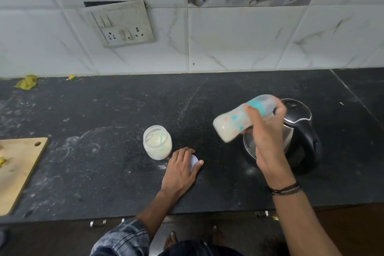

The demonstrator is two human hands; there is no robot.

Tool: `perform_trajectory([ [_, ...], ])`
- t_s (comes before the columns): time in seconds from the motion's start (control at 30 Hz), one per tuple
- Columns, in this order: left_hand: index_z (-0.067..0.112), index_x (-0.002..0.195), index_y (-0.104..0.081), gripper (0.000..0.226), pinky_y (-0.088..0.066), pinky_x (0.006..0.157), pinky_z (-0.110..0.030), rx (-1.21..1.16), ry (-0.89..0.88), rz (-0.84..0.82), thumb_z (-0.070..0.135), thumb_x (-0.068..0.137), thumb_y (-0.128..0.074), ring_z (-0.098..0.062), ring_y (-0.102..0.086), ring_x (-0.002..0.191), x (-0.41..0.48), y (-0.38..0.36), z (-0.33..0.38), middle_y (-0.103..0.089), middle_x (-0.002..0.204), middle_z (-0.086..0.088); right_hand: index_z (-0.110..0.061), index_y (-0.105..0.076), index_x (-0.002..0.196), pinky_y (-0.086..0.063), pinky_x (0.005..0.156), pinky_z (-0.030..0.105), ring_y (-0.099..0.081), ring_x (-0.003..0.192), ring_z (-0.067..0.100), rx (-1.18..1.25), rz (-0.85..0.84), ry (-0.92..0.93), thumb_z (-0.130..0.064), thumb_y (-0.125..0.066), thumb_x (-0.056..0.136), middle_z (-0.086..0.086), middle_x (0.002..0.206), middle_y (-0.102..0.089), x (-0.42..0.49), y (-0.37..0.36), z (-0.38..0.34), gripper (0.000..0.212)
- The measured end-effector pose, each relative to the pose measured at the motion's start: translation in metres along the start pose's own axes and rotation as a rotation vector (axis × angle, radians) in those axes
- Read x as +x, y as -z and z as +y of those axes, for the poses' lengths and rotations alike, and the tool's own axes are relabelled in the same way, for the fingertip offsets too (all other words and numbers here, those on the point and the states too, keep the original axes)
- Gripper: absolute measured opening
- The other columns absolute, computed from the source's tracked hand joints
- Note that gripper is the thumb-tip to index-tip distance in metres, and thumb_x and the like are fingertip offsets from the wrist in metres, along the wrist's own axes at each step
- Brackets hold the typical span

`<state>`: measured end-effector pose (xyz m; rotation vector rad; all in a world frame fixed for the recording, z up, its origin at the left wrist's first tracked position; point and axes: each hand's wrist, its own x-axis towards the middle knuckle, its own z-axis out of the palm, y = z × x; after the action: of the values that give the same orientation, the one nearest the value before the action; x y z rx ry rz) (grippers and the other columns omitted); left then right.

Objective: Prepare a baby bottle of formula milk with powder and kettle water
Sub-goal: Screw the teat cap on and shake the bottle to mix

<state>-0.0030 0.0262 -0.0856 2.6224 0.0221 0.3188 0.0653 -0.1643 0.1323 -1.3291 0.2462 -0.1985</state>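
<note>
My right hand point(264, 129) grips a baby bottle point(232, 124) with a teal collar and coloured dots. The bottle holds milky liquid, lies tilted almost sideways in the air and looks blurred. Right behind it stands a black electric kettle point(301, 131) with its lid down. An open clear jar of white powder point(157, 141) with a pale green scoop inside sits left of centre on the black counter point(104, 120). My left hand point(180, 169) rests flat on the counter beside the jar, covering a white round lid point(194, 161).
A wooden chopping board point(18, 170) lies at the left edge. A yellow scrap point(27, 82) sits by the tiled wall. A switch and socket panel point(120, 24) hangs on the wall. Drawer handles point(97, 223) line the counter's front, and bare feet show below.
</note>
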Motion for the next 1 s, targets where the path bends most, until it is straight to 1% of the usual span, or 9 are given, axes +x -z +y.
perform_trajectory([
  [0.07,0.021,0.131,-0.057,0.052,-0.039,0.109,-0.030,-0.010,0.007,-0.004,0.061,0.104,-0.039,-0.015,-0.049,0.124,-0.0005,0.0004,-0.0002,-0.056,0.134,0.005,-0.026,-0.043,0.132,-0.056,0.060,0.026,-0.072,0.083,0.000,-0.004,-0.011,0.005,-0.008,-0.074,0.090,-0.007,0.108,-0.064,-0.0040,0.0008,0.0012,0.055],
  [0.2,0.020,0.130,-0.057,0.053,-0.038,0.109,-0.030,0.000,0.002,0.006,0.062,0.104,-0.038,-0.015,-0.049,0.122,0.0001,-0.0009,0.0009,-0.056,0.133,0.005,-0.019,-0.036,0.140,-0.058,0.064,0.028,-0.073,0.094,0.007,0.152,0.148,0.072,-0.016,-0.072,0.092,0.004,0.124,-0.066,-0.0033,0.0044,-0.0019,0.060],
  [0.3,0.020,0.130,-0.057,0.052,-0.039,0.109,-0.030,-0.009,-0.008,0.004,0.062,0.104,-0.039,-0.015,-0.049,0.122,-0.0003,-0.0006,-0.0005,-0.056,0.132,0.005,-0.024,-0.041,0.136,-0.055,0.060,0.026,-0.072,0.082,0.001,-0.001,-0.019,0.018,-0.010,-0.073,0.092,-0.007,0.106,-0.067,-0.0035,0.0021,-0.0021,0.056],
  [0.37,0.020,0.129,-0.057,0.052,-0.039,0.108,-0.030,-0.013,-0.007,0.006,0.062,0.104,-0.039,-0.015,-0.050,0.122,-0.0006,-0.0004,-0.0003,-0.057,0.132,0.005,-0.023,-0.042,0.137,-0.056,0.061,0.028,-0.072,0.080,0.002,0.043,-0.002,0.003,-0.009,-0.071,0.093,-0.010,0.098,-0.068,-0.0032,0.0027,-0.0042,0.054],
  [0.47,0.020,0.129,-0.058,0.052,-0.039,0.108,-0.030,-0.008,0.001,0.017,0.062,0.104,-0.038,-0.016,-0.050,0.120,-0.0004,0.0001,0.0019,-0.057,0.131,0.004,-0.023,-0.037,0.139,-0.059,0.067,0.033,-0.074,0.091,0.008,0.163,0.144,0.034,-0.017,-0.071,0.095,-0.006,0.109,-0.068,0.0009,0.0042,-0.0048,0.057],
  [0.63,0.021,0.130,-0.057,0.053,-0.040,0.108,-0.030,-0.014,0.002,0.004,0.063,0.104,-0.037,-0.015,-0.050,0.122,-0.0007,0.0008,0.0001,-0.057,0.132,0.005,-0.028,-0.044,0.133,-0.057,0.059,0.029,-0.072,0.093,0.011,0.037,0.015,-0.035,-0.013,-0.073,0.092,-0.003,0.116,-0.066,-0.0030,0.0030,0.0037,0.052],
  [0.77,0.021,0.132,-0.056,0.056,-0.039,0.109,-0.030,-0.002,0.012,-0.006,0.064,0.104,-0.034,-0.014,-0.048,0.123,0.0000,0.0010,0.0019,-0.056,0.134,0.005,-0.022,-0.036,0.139,-0.061,0.066,0.032,-0.072,0.103,0.013,0.194,0.185,0.049,-0.016,-0.070,0.095,-0.001,0.125,-0.068,-0.0013,0.0056,-0.0012,0.056],
  [0.9,0.022,0.132,-0.056,0.053,-0.039,0.109,-0.030,-0.005,0.010,-0.011,0.063,0.104,-0.037,-0.014,-0.048,0.123,-0.0006,0.0014,-0.0001,-0.055,0.134,0.005,-0.030,-0.045,0.130,-0.056,0.058,0.028,-0.072,0.094,0.012,-0.031,-0.034,-0.024,-0.012,-0.074,0.091,-0.004,0.113,-0.065,-0.0031,0.0045,0.0019,0.052],
  [1.0,0.022,0.132,-0.055,0.054,-0.038,0.109,-0.030,-0.001,0.021,-0.016,0.064,0.104,-0.036,-0.014,-0.048,0.124,-0.0011,0.0012,0.0005,-0.055,0.135,0.006,-0.024,-0.039,0.139,-0.058,0.063,0.028,-0.074,0.092,0.008,0.111,0.085,0.042,-0.011,-0.071,0.094,-0.001,0.117,-0.068,-0.0074,0.0062,-0.0017,0.057],
])
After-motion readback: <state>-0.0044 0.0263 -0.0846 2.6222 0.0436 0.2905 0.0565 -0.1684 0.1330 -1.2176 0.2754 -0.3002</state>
